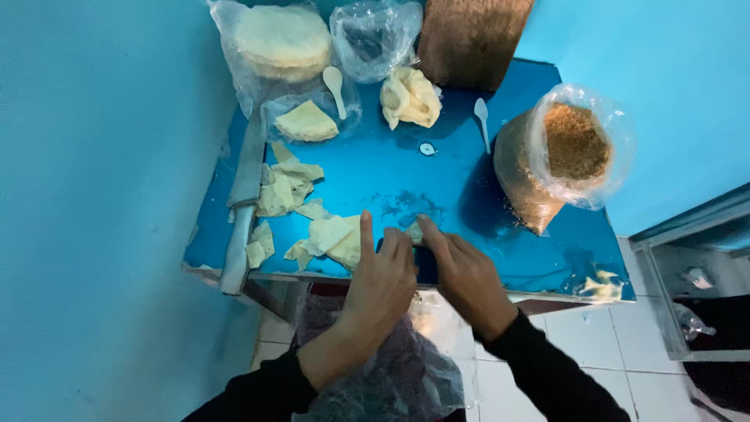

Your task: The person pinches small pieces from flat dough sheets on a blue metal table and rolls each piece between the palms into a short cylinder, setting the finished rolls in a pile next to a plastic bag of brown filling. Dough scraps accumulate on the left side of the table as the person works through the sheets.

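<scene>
My left hand (383, 277) and my right hand (461, 270) meet at the near edge of a small blue table (437, 180). Together they pinch a small pale dough piece (414, 232), mostly hidden by the fingers. Just left of my left hand lie several pale yellow dough wrapper pieces (332, 234). More torn pieces (285, 187) are scattered further left.
A big knife (242, 211) lies along the table's left edge. At the back are a bagged stack of round wrappers (283, 39), a crumpled bag (375, 35), a dough lump (410, 98) and two white spoons (334, 82). A bag of brown crumbs (566, 156) stands right.
</scene>
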